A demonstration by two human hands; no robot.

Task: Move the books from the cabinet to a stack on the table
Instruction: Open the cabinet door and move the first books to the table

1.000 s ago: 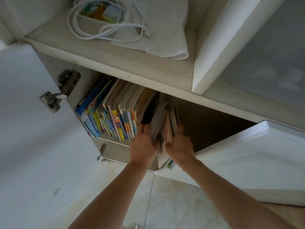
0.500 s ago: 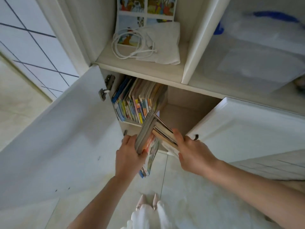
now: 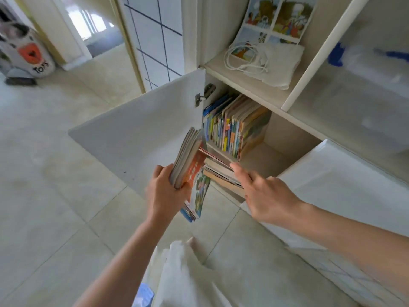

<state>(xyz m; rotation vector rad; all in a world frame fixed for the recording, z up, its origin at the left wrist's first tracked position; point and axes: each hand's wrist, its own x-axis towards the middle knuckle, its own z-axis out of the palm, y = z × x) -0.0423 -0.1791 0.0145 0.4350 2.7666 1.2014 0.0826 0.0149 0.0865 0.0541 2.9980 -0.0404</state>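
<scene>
A bundle of thin picture books point(image 3: 192, 171) hangs in front of the open low cabinet point(image 3: 285, 138). My left hand point(image 3: 164, 193) grips the bundle's left edge, with one orange-covered book drooping below it. My right hand point(image 3: 265, 196) holds the bundle's right side, index finger stretched along the page edges. Several more books point(image 3: 232, 127) stand upright in a row at the left of the cabinet compartment. No table is in view.
The left cabinet door point(image 3: 141, 138) stands wide open beside my left hand, the right door point(image 3: 345, 187) open under my right arm. On the shelf above lie a white cable point(image 3: 245, 60) and folded cloth point(image 3: 281, 63). A toy bag point(image 3: 24, 54) stands far left on the tiled floor.
Both hands have drawn the bundle of books out of the cabinet and toward me. My view has pulled back and risen, showing the room on the left.
</scene>
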